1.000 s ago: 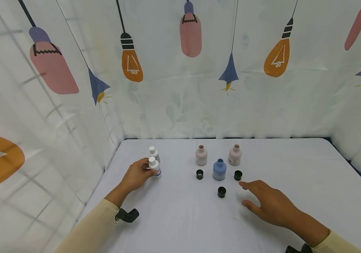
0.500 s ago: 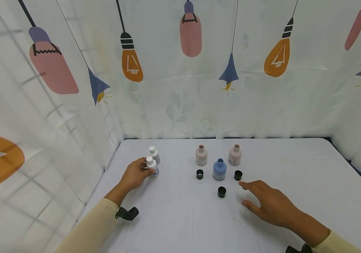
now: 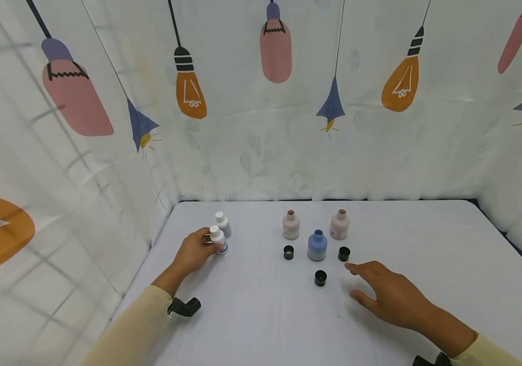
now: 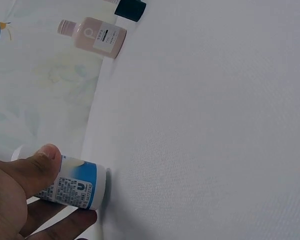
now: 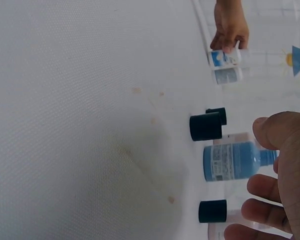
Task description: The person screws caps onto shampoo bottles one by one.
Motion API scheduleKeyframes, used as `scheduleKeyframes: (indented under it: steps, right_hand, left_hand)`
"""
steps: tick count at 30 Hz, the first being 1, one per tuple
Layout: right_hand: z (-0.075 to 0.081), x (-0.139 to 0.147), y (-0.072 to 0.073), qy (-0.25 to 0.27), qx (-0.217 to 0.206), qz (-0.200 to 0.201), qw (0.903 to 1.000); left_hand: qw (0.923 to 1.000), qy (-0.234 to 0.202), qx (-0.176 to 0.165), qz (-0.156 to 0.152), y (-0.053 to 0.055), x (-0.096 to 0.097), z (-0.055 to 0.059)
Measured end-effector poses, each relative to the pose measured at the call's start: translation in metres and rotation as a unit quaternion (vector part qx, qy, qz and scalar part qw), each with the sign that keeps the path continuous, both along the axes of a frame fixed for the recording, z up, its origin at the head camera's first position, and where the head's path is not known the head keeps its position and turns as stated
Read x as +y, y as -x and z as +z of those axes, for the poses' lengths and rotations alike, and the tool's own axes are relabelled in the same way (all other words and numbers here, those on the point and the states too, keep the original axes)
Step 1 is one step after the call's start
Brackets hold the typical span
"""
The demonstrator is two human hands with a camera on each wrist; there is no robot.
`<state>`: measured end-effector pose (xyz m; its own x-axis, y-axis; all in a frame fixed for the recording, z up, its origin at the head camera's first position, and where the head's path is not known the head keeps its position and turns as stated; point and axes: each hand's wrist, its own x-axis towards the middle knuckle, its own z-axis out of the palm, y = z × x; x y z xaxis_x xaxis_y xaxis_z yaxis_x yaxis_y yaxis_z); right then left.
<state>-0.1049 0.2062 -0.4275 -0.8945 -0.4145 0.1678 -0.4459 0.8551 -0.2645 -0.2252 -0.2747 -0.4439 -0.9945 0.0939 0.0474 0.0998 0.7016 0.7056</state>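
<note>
At the table's left side my left hand [image 3: 195, 252] grips a small white bottle [image 3: 218, 240] between thumb and fingers. This bottle has a white cap, and its blue printed label [image 4: 79, 182] shows in the left wrist view. A second white bottle [image 3: 224, 226] stands right behind it. My right hand [image 3: 391, 295] hovers over the right part of the table, fingers spread and holding nothing. Its index fingertip is nearest to a black cap [image 3: 344, 253]. Just left of that cap stands an uncapped blue bottle [image 3: 317, 248].
Two uncapped pale pink bottles, a left one [image 3: 291, 227] and a right one [image 3: 339, 226], stand behind the blue one. Another black cap [image 3: 288, 252] and a nearer black cap [image 3: 320, 278] lie on the white-covered table [image 3: 261, 315]. Printed curtains [image 3: 261, 147] enclose the back and sides.
My left hand has shifted slightly to the left with the white bottle, closer in line with the second white bottle. The right hand has stayed in place.
</note>
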Motion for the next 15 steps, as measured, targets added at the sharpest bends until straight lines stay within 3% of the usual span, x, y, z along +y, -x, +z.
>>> scheduleKeyframes:
  steps: [15]
  right_hand:
    - [0.0002,0.0001,-0.0002,-0.001,0.0,-0.001,1.0]
  left_hand:
    - [0.9996,-0.026,-0.006,0.009,0.0036,-0.0011,-0.0048]
